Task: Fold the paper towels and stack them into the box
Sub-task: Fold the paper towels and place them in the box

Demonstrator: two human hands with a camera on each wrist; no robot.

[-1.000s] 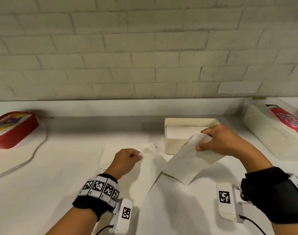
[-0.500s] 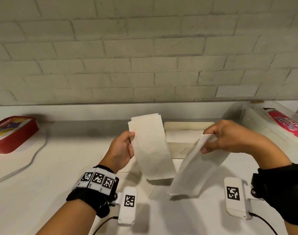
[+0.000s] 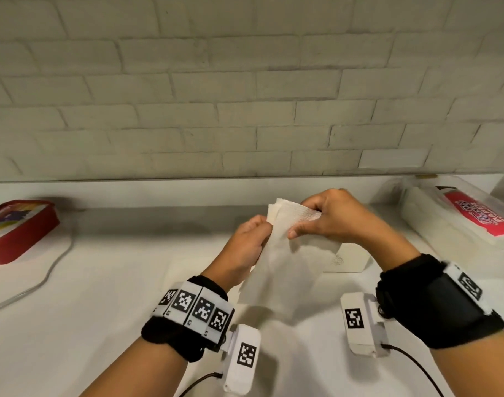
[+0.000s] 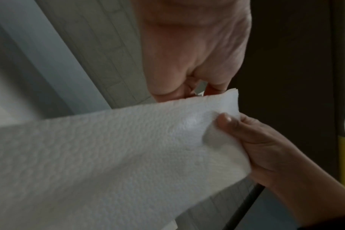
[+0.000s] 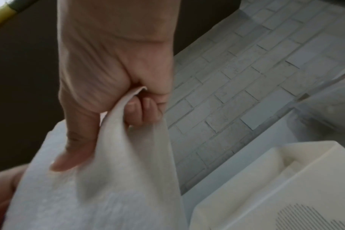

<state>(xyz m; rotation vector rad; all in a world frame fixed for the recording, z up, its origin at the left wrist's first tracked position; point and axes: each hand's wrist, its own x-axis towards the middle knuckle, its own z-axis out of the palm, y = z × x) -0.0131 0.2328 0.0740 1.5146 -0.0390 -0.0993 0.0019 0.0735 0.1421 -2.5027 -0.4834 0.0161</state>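
Note:
Two white paper towels (image 3: 279,267) hang together in the air in front of the cream box (image 3: 351,260). My left hand (image 3: 263,233) pinches their upper left edge. My right hand (image 3: 302,222) grips the top right corner, thumb on the front face. In the left wrist view my left hand (image 4: 203,91) holds the embossed towel (image 4: 108,155) at its top corner, and the right thumb presses beside it. The right wrist view shows my right hand (image 5: 112,124) with fingers curled round a fold of towel (image 5: 108,186); the open box (image 5: 266,179) stands below to the right.
A red lidded container (image 3: 18,230) sits at the far left, with a pale cable (image 3: 44,282) running past it. A clear pack of paper with a red label (image 3: 459,224) lies at the right. A brick wall (image 3: 245,96) closes the back of the table.
The hands held one towel each, apart. They have come together in front of the box, and the two towels now overlap, held at the top by both hands.

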